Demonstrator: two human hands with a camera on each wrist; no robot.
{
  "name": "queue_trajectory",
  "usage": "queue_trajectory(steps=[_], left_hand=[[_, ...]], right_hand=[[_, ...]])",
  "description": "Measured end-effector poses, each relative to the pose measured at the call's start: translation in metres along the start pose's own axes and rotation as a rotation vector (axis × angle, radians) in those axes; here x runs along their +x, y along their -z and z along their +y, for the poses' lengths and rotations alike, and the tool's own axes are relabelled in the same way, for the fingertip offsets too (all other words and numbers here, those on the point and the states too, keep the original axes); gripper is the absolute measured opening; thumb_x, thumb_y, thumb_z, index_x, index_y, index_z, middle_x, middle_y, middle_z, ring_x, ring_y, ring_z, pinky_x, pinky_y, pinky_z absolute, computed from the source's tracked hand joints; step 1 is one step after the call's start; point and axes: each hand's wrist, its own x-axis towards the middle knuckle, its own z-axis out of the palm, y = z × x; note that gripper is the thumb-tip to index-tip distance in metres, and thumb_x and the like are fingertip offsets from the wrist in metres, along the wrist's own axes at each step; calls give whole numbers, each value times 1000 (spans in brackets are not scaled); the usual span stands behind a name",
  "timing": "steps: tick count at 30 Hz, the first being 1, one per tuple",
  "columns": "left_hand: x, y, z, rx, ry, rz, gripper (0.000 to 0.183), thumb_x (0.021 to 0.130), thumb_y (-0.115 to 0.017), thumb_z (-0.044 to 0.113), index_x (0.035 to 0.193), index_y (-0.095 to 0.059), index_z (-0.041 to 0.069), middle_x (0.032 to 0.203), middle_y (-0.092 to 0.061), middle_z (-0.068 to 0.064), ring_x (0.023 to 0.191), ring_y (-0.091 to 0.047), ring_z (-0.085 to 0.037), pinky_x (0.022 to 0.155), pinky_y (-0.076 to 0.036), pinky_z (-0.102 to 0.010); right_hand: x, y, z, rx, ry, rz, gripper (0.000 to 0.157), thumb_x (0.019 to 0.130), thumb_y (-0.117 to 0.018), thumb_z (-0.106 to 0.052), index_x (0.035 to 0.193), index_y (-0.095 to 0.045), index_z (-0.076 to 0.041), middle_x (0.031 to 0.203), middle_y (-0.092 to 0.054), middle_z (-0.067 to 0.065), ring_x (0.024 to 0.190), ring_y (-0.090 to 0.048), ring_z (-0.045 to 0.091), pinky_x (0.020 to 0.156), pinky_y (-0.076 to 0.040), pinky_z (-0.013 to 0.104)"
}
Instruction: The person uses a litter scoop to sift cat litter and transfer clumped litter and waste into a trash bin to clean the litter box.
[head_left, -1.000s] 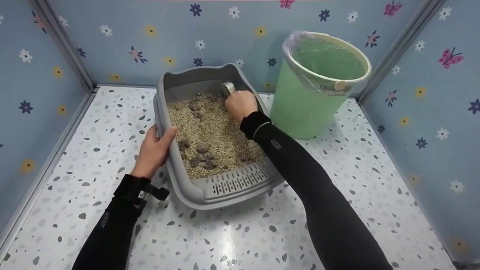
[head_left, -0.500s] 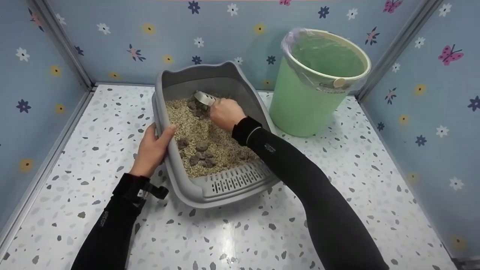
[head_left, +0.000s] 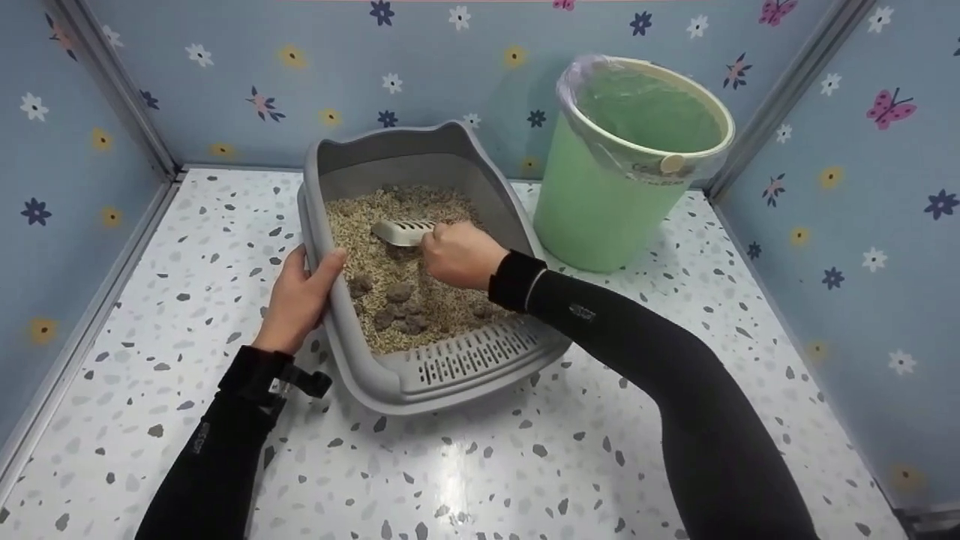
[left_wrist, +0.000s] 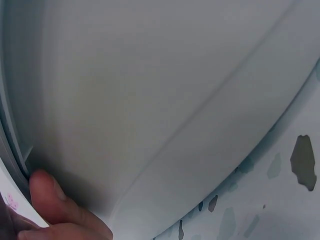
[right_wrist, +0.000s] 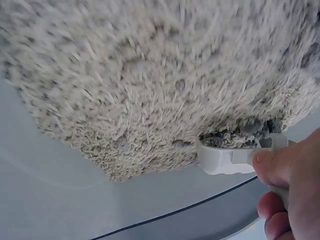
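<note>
In the head view my right hand grips a pale slotted litter scoop by its handle, low over the middle of the grey litter box. Through the right wrist view the scoop carries dark, crumbly material and sits against the pellet litter. Several grey-brown clumps lie on the litter near the box's front left. My left hand holds the left rim, thumb on top. In the left wrist view, that hand's fingers touch the underside of the box rim; the rest is cut off.
A green bin with a clear liner stands behind and to the right of the box. Flower-patterned panels close off the back and sides. The speckled white surface extends in front of the box.
My right hand swept the scoop left from the back right of the box, then drew it nearer. Dark clumps seen earlier at the back left no longer show there. My left hand kept its grip.
</note>
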Motion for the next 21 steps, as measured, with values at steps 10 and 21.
queue_trajectory(steps=[10,21], left_hand=[[2,1,-2,30,-12,10,84,105,-67,68,160,-41,11,86,-54,-5,51,-45,-8,42,-40,-26],[0,0,0,6,-45,4,77,105,-67,69,150,-46,10,69,-44,4,45,-36,-6,38,-34,-26]], right_hand=[[-21,34,7,46,82,40,27,109,-57,-3,88,-74,-8,80,-63,2,66,-60,17,46,-52,32],[-8,54,69,371,-205,-235,46,110,-63,-7,68,-47,-16,68,-55,1,59,-44,18,55,-53,44]])
